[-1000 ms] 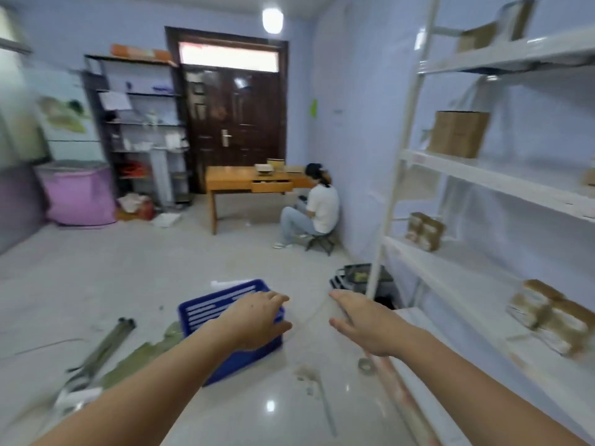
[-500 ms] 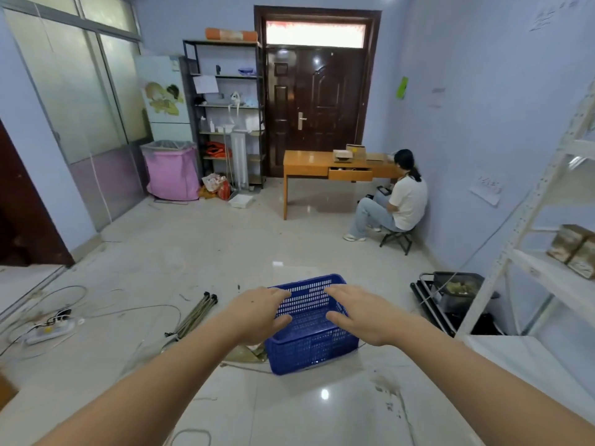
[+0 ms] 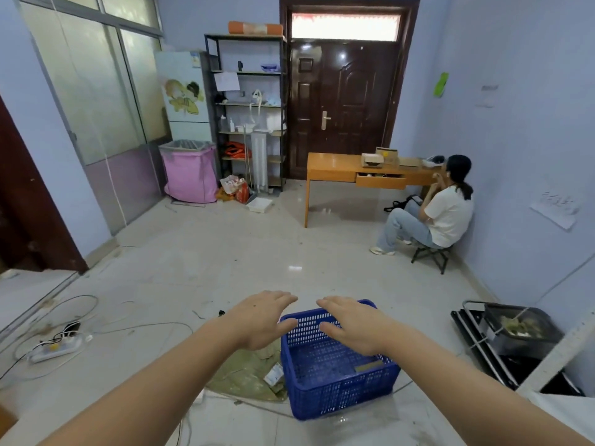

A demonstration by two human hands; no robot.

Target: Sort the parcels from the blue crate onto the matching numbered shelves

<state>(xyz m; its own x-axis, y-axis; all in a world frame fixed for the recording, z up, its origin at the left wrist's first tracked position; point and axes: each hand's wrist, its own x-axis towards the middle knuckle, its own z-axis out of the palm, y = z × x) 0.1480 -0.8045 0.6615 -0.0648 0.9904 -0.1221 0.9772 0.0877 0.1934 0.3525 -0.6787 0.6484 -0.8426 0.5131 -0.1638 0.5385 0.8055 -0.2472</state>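
Both hands are reaching out flat, fingers extended, grasping nothing: left hand (image 3: 260,320) is hovering over the crate's left rim, right hand (image 3: 355,326) over its middle. Blue crate (image 3: 335,365) is sitting on the floor (image 3: 225,259) right below them; one flat parcel (image 3: 368,366) is lying in its near right corner. Crumpled green sheet (image 3: 248,373) is touching the crate's left wall. Power strip (image 3: 54,346) and loose cables are trailing along the left floor edge. Black cart (image 3: 508,336) is standing near the crate's right, a white shelf edge (image 3: 553,355) cutting in beside it. Beyond that, open tile is running clear toward the far wall. Seated person (image 3: 441,210) is hugging the right wall next to the orange tabletop (image 3: 335,165). Pink bin (image 3: 190,172), black rack (image 3: 248,107) and the dark door (image 3: 341,104) are lining the back.
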